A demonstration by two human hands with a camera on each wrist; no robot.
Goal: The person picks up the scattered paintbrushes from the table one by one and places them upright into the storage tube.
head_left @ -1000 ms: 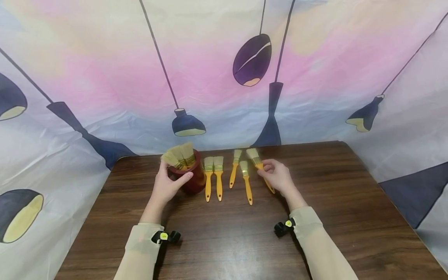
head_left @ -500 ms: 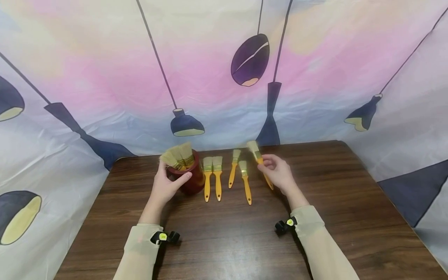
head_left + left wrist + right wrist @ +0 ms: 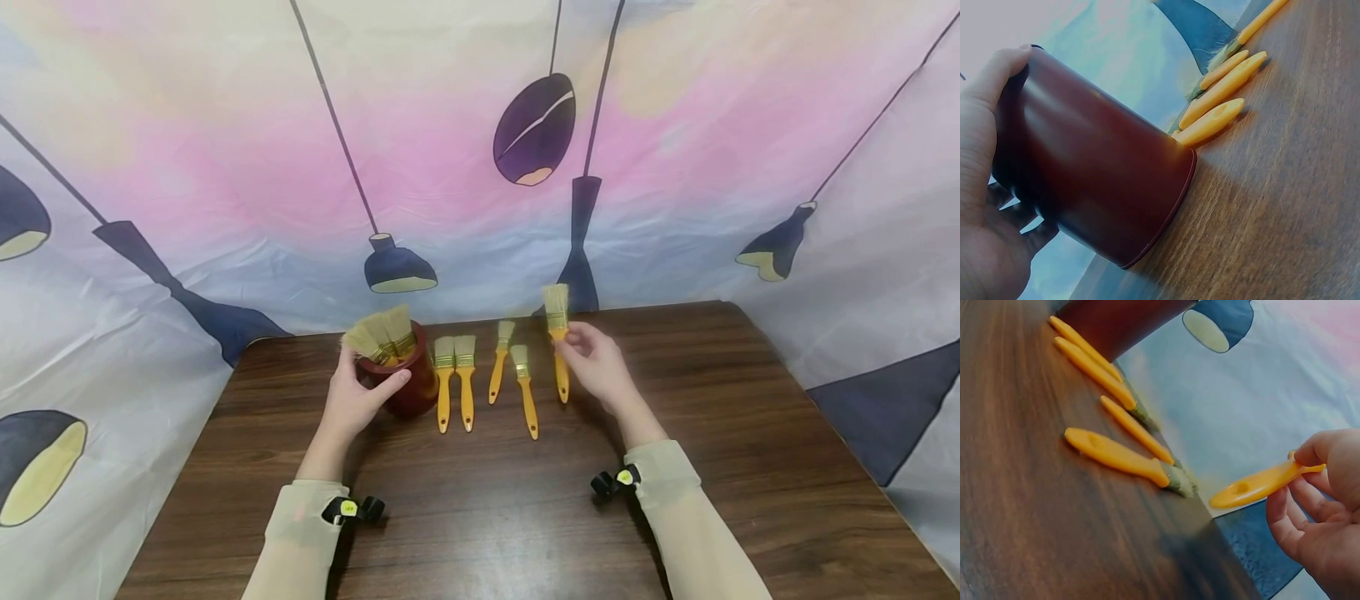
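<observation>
My left hand (image 3: 356,396) grips a dark red cylindrical cup (image 3: 1094,156), thumb near the rim and fingers round its far side. Several paintbrushes (image 3: 381,333) stand in the cup, bristles up. Between the thumb and fingers of my right hand (image 3: 596,367) is a paintbrush (image 3: 557,312) with a yellow handle (image 3: 1254,486), bristles upward; the right wrist view shows it lifted off the table. To the cup's right, two wide paintbrushes (image 3: 466,379) lie side by side. Two narrower ones, a farther brush (image 3: 500,362) and a nearer brush (image 3: 527,400), lie between them and my right hand.
The brown wooden table (image 3: 465,517) reaches back to a hanging cloth (image 3: 450,150) printed with lamps. Black camera mounts sit on both wrists, the left mount (image 3: 352,509) and the right mount (image 3: 615,481).
My right hand has raised its paintbrush from the table and turned it from slanted to nearly upright, moving the bristles slightly right. The left hand and cup stay in place.
</observation>
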